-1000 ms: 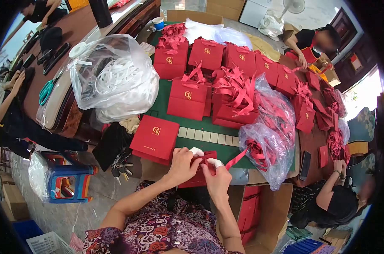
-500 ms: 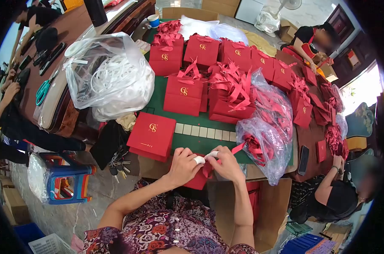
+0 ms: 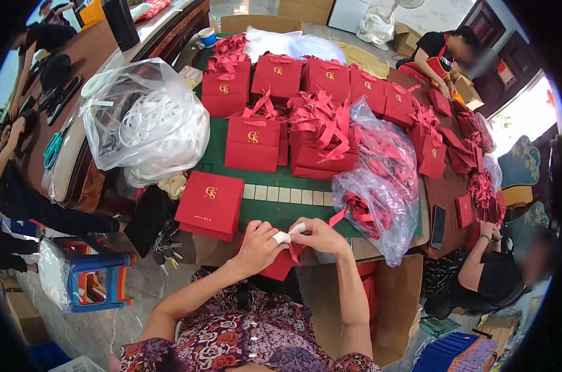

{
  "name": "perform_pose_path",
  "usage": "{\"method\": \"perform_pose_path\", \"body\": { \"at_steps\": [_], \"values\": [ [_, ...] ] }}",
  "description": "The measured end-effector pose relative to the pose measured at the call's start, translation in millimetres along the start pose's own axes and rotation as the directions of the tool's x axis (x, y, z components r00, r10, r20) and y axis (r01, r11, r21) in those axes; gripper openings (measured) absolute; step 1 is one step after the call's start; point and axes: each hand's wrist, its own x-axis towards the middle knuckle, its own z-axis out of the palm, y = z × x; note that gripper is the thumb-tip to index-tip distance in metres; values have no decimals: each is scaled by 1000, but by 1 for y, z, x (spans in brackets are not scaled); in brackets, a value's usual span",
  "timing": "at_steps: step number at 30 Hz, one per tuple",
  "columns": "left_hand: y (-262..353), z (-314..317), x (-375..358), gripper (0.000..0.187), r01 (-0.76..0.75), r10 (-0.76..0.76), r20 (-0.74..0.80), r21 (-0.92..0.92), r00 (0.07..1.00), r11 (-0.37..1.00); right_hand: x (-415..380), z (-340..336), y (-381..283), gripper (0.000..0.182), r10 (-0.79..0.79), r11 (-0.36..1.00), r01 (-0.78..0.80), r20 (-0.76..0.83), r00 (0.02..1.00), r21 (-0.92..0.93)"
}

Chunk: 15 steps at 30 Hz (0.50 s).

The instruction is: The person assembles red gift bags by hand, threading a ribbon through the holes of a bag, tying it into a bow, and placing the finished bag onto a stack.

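My left hand (image 3: pixel 260 249) is closed on a small red paper bag (image 3: pixel 277 268) held over the table's near edge. Just beside it, my right hand (image 3: pixel 318 237) pinches at a red ribbon (image 3: pixel 295 252) by the bag's upper edge; the fingertips partly hide the ribbon. White tape wraps a finger on each hand. Left of my hands lies a flat red bag with a gold logo (image 3: pixel 210 202). Close by on the right, a clear plastic bag of red ribbons (image 3: pixel 380 214) has a ribbon end sticking out towards my right hand.
Several finished-looking red bags with ribbon handles (image 3: pixel 252 141) stand on the green mat (image 3: pixel 269 212), behind a row of pale tiles (image 3: pixel 283 194). A plastic bag of white cord (image 3: pixel 150 124) sits left, near teal scissors (image 3: pixel 53 149). Co-workers sit at the right; a phone (image 3: pixel 438 226) lies there.
The view has shifted slightly, so the table's things appear further left. My right hand has drawn a little apart from my left, its fingers still pinched. The bag stays in my left hand.
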Motion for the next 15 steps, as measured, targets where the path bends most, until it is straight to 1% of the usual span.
{"method": "perform_pose_path", "body": {
  "at_steps": [1, 3, 4, 6, 7, 8, 9, 10, 11, 12, 13, 14, 15],
  "values": [
    [1, 0, -1, 21, -30, 30, 3, -1, 1000, 1000, 1, -4, -2, 17, -1, 1000, 1, -2, 1000, 5],
    [1, -1, -1, 21, -57, 57, 9, -10, 998, 998, 3, -12, -8, 17, 34, 996, -22, 148, 988, -85],
    [1, -1, 0, 22, -81, 81, 8, -20, 997, 996, 3, -13, -7, 17, 34, 996, -22, 146, 989, -86],
    [2, -4, 3, 21, -73, 73, 4, -13, 997, 997, 7, -13, -1, 17, 36, 999, -41, 164, 986, 23],
    [1, -5, 5, 20, -64, 64, -2, -4, 998, 998, 8, -10, 3, 17, 35, 999, -38, 162, 986, 21],
    [-1, -6, 5, 20, -68, 68, -5, -5, 998, 998, 9, -3, 9, 17, 37, 992, -44, 66, 997, 117],
    [-3, -8, 4, 19, -8, 9, 12, -34, 1000, 999, 10, 6, 14, 16, 49, 976, -41, -30, 998, 214],
    [-2, -7, 6, 18, 51, -49, 31, -68, 998, 996, 16, 18, 17, 15, 10, 986, 26, -219, 976, 162],
    [1, -9, 6, 16, 87, -70, 124, -136, 990, 987, 21, 19, 24, 16, -14, 994, 48, -328, 945, 96],
    [3, -6, 4, 16, 85, -67, 128, -140, 989, 987, 25, 20, 22, 17, -43, 998, 62, -432, 901, 30],
    [6, -4, 2, 16, 97, -83, 127, -110, 988, 989, 26, 18, 19, 19, -81, 997, 75, -486, 870, -33],
    [7, -2, 3, 16, 108, -98, 123, -79, 988, 991, 24, 18, 16, 19, -82, 997, 75, -490, 868, -34],
    [5, -3, 6, 16, 158, -147, 106, -106, 983, 982, 23, 20, 10, 19, -76, 997, 44, -570, 818, -70]
  ]
}}
